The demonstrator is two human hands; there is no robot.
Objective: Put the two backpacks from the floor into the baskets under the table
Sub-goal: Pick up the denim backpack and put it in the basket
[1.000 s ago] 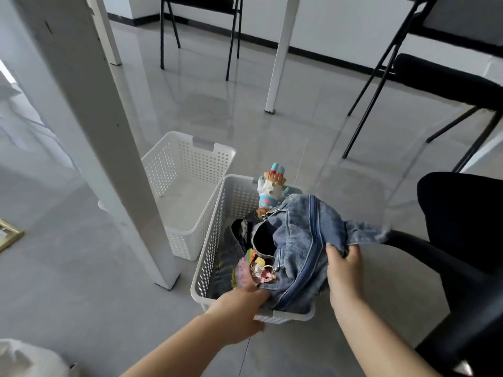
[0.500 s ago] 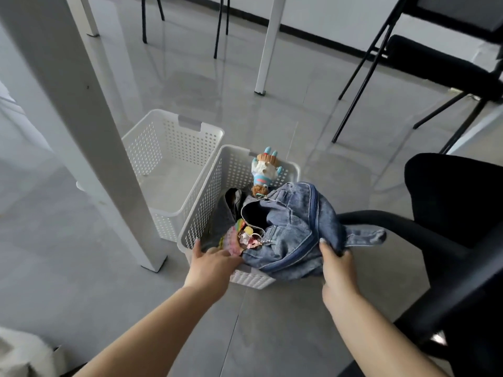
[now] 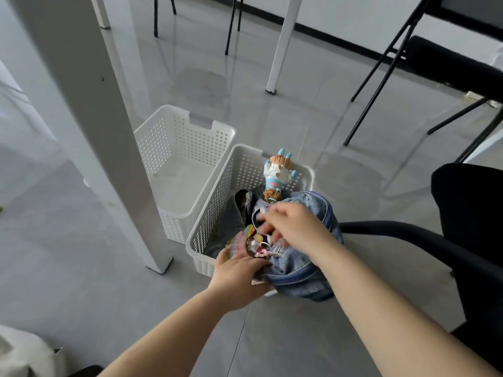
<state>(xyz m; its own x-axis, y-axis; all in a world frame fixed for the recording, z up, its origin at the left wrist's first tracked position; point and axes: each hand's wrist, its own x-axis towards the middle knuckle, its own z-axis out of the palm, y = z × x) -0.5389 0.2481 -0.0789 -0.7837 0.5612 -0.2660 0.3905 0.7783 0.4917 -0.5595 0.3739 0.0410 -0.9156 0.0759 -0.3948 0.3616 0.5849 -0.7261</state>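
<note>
Now I tuck the denim backpack (image 3: 302,270) deeper into the near basket (image 3: 212,202); left hand (image 3: 239,273) grips its edge at 6 o'clock, right hand (image 3: 294,227) spread, pressing.

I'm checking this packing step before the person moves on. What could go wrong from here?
The denim backpack bulges over the near rim of the right basket, so it may slump out or tip the basket. The charms and toy figure dangle at the edge and could snag the perforated wall. The left hand and right hand both push; the light basket might slide.
</note>
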